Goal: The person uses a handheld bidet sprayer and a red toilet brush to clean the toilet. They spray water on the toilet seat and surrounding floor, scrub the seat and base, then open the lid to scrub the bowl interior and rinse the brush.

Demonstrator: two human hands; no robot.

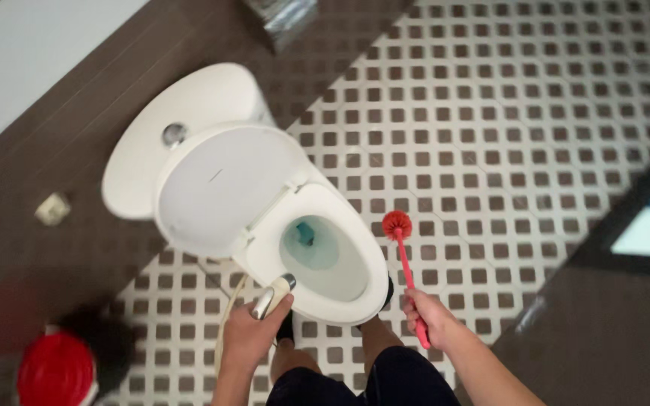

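Note:
A white toilet (pixel 189 173) stands below me with its lid up and bluish water in the bowl (pixel 311 244). My left hand (pixel 250 334) grips a chrome bidet sprayer (pixel 274 295), its nozzle at the near rim of the seat and its pale hose (pixel 227 319) trailing down to the left. My right hand (pixel 429 316) holds the handle of a red toilet brush (pixel 402 252). The brush's round head sits in the air just right of the bowl, over the floor.
The floor (pixel 505 120) is patterned with brown squares on white. A red-capped object (pixel 58 370) sits at the lower left. A shiny bin (pixel 280 19) stands at the top, and a dark threshold (pixel 626 218) runs on the right. My legs show below the bowl.

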